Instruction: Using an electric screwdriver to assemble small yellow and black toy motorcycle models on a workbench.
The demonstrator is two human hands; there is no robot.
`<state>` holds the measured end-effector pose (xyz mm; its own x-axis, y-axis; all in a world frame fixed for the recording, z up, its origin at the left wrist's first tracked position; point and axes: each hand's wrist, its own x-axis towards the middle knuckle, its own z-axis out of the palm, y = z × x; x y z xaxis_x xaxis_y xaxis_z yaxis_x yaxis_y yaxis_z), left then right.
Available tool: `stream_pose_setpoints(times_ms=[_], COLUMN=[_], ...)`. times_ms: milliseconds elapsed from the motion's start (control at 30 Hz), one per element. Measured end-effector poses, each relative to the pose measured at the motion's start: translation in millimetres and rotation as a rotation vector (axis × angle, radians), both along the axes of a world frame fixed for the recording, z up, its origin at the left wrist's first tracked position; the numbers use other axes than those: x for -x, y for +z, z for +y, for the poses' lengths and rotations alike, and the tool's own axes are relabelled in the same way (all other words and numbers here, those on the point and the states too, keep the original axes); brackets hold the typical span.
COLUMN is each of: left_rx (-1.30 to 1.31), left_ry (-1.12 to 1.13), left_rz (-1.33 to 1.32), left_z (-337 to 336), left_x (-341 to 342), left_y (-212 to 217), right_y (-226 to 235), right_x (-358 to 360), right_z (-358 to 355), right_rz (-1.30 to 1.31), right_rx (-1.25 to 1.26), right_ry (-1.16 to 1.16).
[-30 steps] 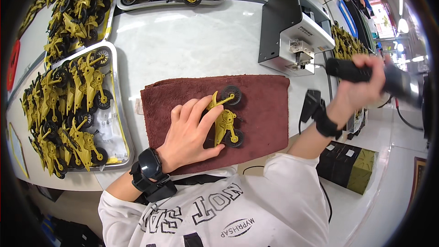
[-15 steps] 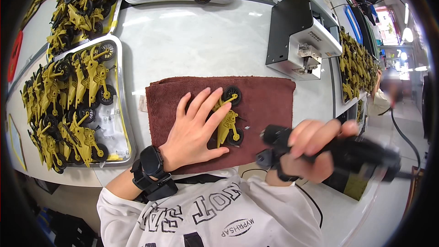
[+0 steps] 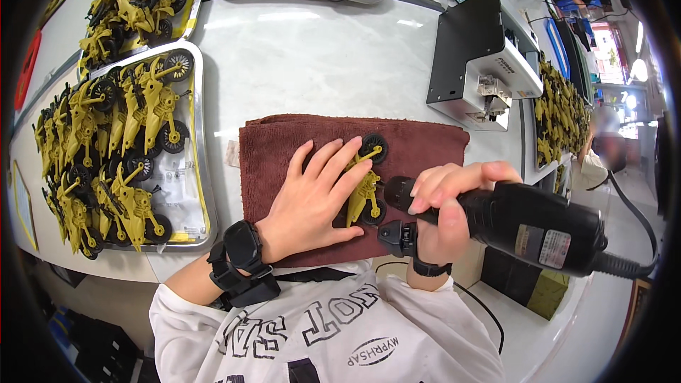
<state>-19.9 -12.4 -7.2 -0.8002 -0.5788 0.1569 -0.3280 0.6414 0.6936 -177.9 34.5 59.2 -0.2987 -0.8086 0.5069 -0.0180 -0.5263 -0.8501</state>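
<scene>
A yellow toy motorcycle (image 3: 364,188) with black wheels lies on its side on a folded brown towel (image 3: 418,143). My left hand (image 3: 308,195) holds it down from the left, its fingers over the front end and its thumb at the other end. My right hand (image 3: 454,198) is wrapped round a corded black electric screwdriver (image 3: 528,223), held nearly level. The nose of the screwdriver points left, right beside the motorcycle's body. Whether its bit touches the toy, I cannot tell.
On the left, a metal tray (image 3: 202,170) carries several similar motorcycles, with more trays behind. A black and white machine (image 3: 472,57) stands at the back right. Beyond it lies another pile of yellow parts (image 3: 557,117). The screwdriver's cable (image 3: 642,223) loops off to the right.
My right hand has brought the screwdriver leftward, up to the motorcycle. My left hand keeps its place on the toy. The whole view has shifted slightly.
</scene>
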Motion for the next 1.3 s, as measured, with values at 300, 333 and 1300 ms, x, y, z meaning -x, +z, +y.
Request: stream_pose_setpoints(times_ms=[300, 333, 1300], left_rx=[-0.029, -0.029, 0.047], left_ry=[-0.019, -0.019, -0.012], left_rz=[0.096, 0.094, 0.110], left_z=[-2.8, -2.1, 1.4], left_x=[3.1, 3.5, 3.9], left_y=[-4.1, -5.4, -3.3], right_y=[-3.5, -4.5, 56.0], right_x=[5.3, 6.6, 135.0], right_z=[-7.6, -7.2, -63.0], right_rz=[-0.132, -0.118, 0.132], right_rx=[-0.009, -0.010, -0.032], right_ry=[-0.011, 0.017, -0.661])
